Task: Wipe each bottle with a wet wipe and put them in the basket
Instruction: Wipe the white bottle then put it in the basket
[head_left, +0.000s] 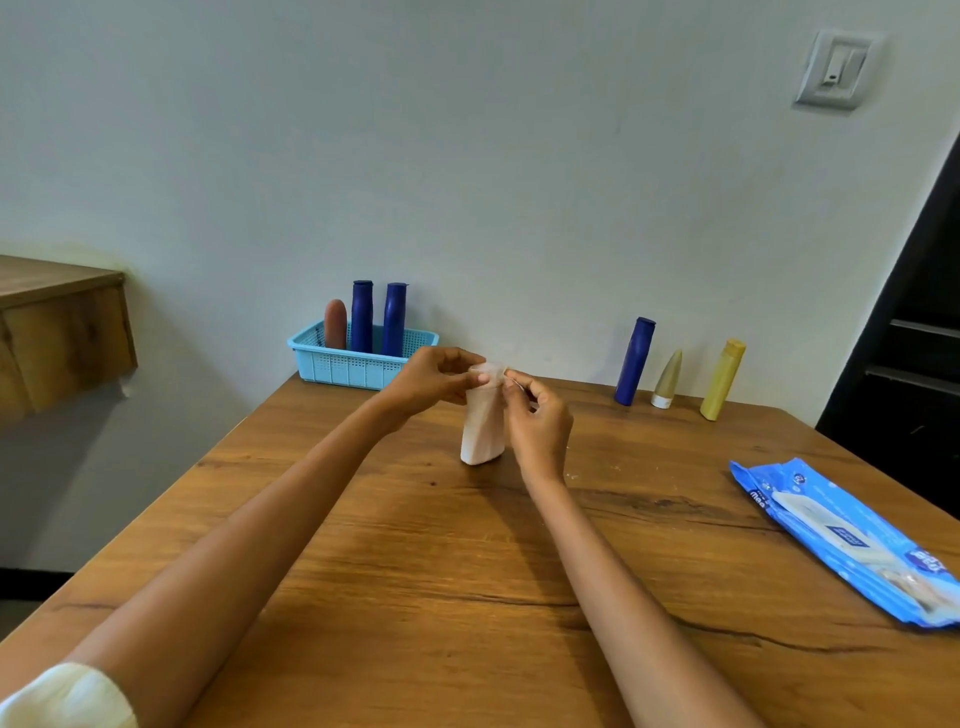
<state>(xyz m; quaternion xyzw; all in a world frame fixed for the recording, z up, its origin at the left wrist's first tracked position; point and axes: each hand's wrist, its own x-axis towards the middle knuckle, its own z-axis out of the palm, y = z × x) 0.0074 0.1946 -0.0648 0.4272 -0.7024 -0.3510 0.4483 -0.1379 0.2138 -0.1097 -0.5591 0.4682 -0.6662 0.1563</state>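
Wooden table (415, 561): both hands, left hand (431, 382) and right hand (540, 421), pinching a wipe-wrapped bottle (483, 421) at twelve o'clock; likely light, slippery, best gripped mid-body.

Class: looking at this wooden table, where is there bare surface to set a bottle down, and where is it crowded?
Bare wood lies between the blue perforated plastic basket and the tall dark blue bottle, and across the near table between the forearms. Crowded: the back right row of bottles, the blue wet-wipe pack, and the centre, where both hands hold the wipe-wrapped bottle.
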